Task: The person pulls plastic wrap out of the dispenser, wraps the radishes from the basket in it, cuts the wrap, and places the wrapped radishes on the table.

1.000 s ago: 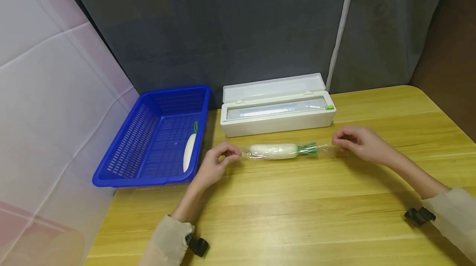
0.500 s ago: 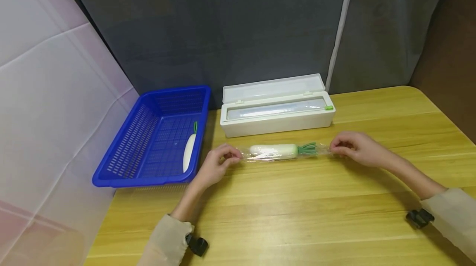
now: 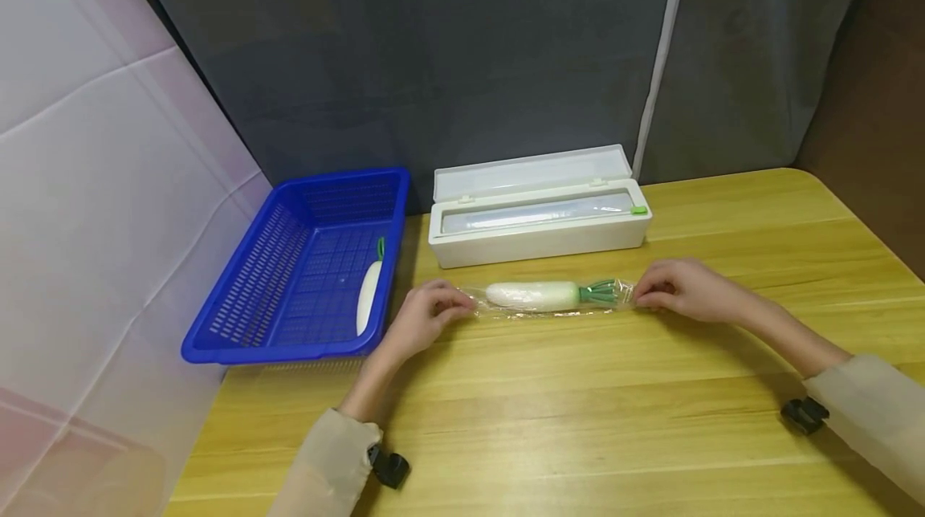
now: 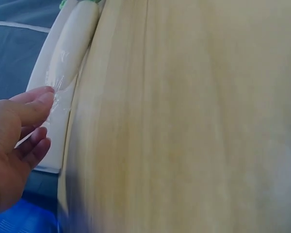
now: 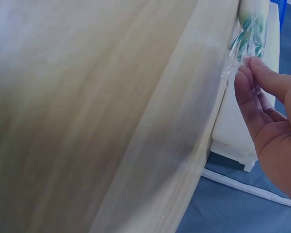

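Note:
A white radish (image 3: 533,295) with green stalks (image 3: 598,291) lies sideways in front of the white box, wrapped in clear plastic film (image 3: 499,311). At its root end, my left hand (image 3: 428,315) pinches the gathered film between thumb and fingertips. My right hand (image 3: 686,289) pinches the film just past the stalks. In the left wrist view the film (image 4: 59,80) runs from the thumb (image 4: 44,101) to the radish (image 4: 77,41). Crinkled film covers the green stalks (image 5: 247,43) in the right wrist view, close to the right fingertips.
Behind the radish stands a white film dispenser box (image 3: 538,244), its lid (image 3: 533,170) raised and a film roll (image 3: 538,212) inside. A blue basket (image 3: 278,352) at the left holds another white radish (image 3: 368,298). The wooden table (image 3: 549,421) ends at a grey curtain (image 3: 433,59).
My right hand has moved left toward the stalks, and the film between it and the radish is shorter. My left hand has shifted slightly right. Both keep pinching the film.

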Demonstrator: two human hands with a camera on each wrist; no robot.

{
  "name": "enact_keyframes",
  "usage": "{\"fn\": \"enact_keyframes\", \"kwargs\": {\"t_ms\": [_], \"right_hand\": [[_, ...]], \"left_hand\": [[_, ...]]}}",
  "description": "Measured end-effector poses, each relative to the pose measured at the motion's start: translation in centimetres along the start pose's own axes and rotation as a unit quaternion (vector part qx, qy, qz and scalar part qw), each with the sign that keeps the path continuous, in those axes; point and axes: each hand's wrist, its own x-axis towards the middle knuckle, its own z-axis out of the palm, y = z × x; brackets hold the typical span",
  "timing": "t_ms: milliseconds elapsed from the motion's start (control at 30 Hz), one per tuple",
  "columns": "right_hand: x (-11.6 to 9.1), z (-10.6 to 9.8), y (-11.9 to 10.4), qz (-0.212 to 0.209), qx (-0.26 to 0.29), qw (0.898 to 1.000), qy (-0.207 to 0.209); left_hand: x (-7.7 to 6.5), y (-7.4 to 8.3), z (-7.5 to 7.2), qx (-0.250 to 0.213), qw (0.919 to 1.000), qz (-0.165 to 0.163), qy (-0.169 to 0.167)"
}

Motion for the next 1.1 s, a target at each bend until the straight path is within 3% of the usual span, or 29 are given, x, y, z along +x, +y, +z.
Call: {"fn": "enact_keyframes", "kwargs": {"t_ms": [133,333,833,1100], "right_hand": [[0.4,0.0,0.2,-0.007,-0.015,1.0,-0.004],[0.8,-0.1,0.2,0.009,-0.02,1.0,-0.005],[1.0,0.0,0.0,0.038,-0.042,0.998,0.035],[1.2,0.2,-0.5,0.056,0.001,0.998,0.031]], "left_hand": [[0.5,0.0,0.2,0.047,0.9984,0.031,-0.01],[1.2,0.3,0.5,0.129,0.9891,0.07,-0.016],[2.3,1.1,0.7,0.188,0.9812,0.037,-0.025],[2.4,1.3,1.0,0.198,0.9788,0.046,-0.022]]}}
